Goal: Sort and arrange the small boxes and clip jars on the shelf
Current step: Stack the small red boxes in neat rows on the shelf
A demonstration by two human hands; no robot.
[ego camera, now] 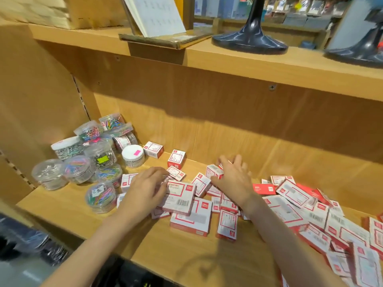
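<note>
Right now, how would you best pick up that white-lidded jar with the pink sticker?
Grip the short round white-lidded jar across its sides, coming straight down from above. It stands upright, and its right and front sides look free, while clear plastic clip jars crowd its left, so a sideways reach from there seems blocked.

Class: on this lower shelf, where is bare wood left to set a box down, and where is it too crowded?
Free: the back strip behind the right hand, toward the back wall, and the front edge below the left hand. Crowded: the clip jars in the left corner and the heaped red-and-white boxes at right.
</note>
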